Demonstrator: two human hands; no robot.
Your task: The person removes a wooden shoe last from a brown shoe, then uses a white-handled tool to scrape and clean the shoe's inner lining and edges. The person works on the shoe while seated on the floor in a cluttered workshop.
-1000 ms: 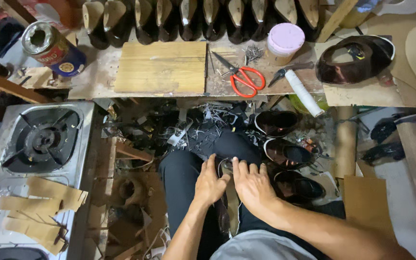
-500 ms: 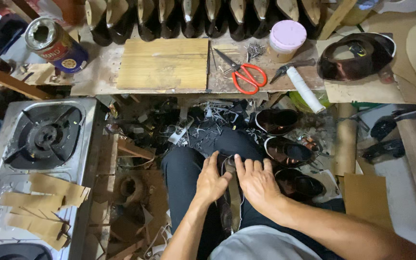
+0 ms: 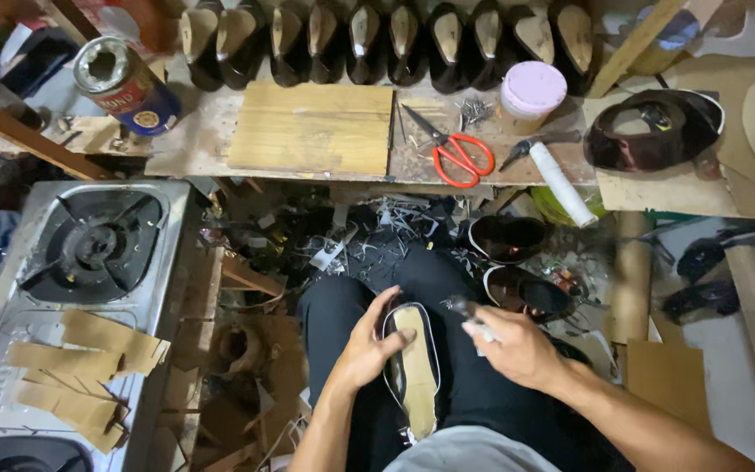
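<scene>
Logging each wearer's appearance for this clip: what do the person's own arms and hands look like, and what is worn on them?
Both arms are bare up to the frame edge: no sleeves visible. The left hand and right hand wear no gloves; no rings, watch or bands are discernible.

Shoemaker's workshop, small & cluttered, w/ a rough wooden workbench [image 3: 220, 140] as the centre. Along its far edge stands a row of dark shoe uppers on lasts [image 3: 377, 39]; on it lie red-handled scissors [image 3: 456, 157], loose nails [image 3: 475, 109], a glue tin [image 3: 124, 83]. Below its near edge: leather scraps [image 3: 377, 236], unfinished shoes [image 3: 517, 262], a gas burner [image 3: 93, 245] w/ cut sole pieces [image 3: 80, 367].
</scene>
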